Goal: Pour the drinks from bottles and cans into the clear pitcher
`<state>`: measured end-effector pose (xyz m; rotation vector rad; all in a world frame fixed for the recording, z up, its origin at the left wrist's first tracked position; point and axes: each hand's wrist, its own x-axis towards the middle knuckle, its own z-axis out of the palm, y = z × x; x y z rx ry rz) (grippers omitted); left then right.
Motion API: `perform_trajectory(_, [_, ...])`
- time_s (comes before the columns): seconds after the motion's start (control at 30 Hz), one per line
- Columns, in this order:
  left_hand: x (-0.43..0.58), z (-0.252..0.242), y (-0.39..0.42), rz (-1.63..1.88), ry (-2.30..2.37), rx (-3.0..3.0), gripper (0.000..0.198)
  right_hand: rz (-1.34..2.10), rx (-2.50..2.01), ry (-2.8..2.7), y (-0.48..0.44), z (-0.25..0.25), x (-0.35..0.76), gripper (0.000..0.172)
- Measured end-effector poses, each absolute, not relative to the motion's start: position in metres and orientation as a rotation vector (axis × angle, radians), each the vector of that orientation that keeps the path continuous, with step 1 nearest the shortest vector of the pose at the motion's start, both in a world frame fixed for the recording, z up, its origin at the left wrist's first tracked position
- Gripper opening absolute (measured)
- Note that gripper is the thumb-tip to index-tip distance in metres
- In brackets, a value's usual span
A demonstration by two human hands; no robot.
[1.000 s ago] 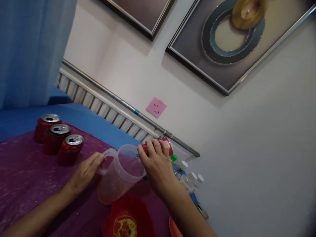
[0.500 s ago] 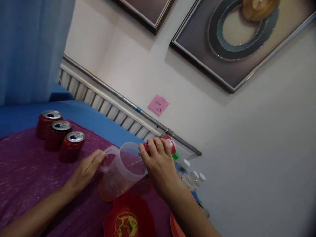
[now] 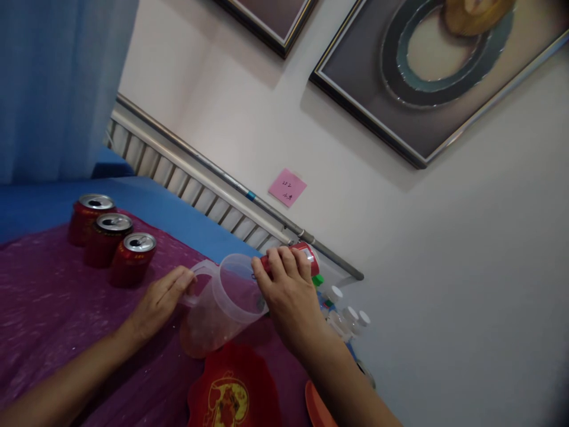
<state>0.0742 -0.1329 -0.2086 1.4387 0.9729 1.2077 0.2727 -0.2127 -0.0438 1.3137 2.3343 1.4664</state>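
My left hand (image 3: 160, 299) is closed round the handle of a clear plastic pitcher (image 3: 208, 326), which stands on the purple cover. A red drink can (image 3: 310, 257) lies tipped in my right hand (image 3: 288, 290), whose fingers wrap over it. The can's opening end is at the pitcher's rim, mostly hidden by my fingers. Whether liquid is running out now I cannot tell. Left of the pitcher stand three opened red cans, the nearest can (image 3: 132, 264) close to my left hand.
Purple plastic (image 3: 40, 296) covers the blue table (image 3: 151, 204). A red scalloped tray (image 3: 262, 385) with a gold print lies in front of the pitcher. Several bottles (image 3: 340, 317) stand beyond my right forearm, and an orange dish (image 3: 315, 406) is at the bottom. A radiator (image 3: 191, 196) lines the wall.
The view has shifted slightly. A thin stream at the can's mouth, visible earlier, no longer shows clearly. Both hands keep their holds on the pitcher and can.
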Motion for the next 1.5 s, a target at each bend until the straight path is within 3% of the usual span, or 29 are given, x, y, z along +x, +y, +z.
perform_trajectory(1.5, [0.0733, -0.2037, -0.1325, 1.176, 0.978, 1.492, 0.048, 1.488, 1.357, 2.335, -0.2143, -0.0441, 0.2769, 0.031])
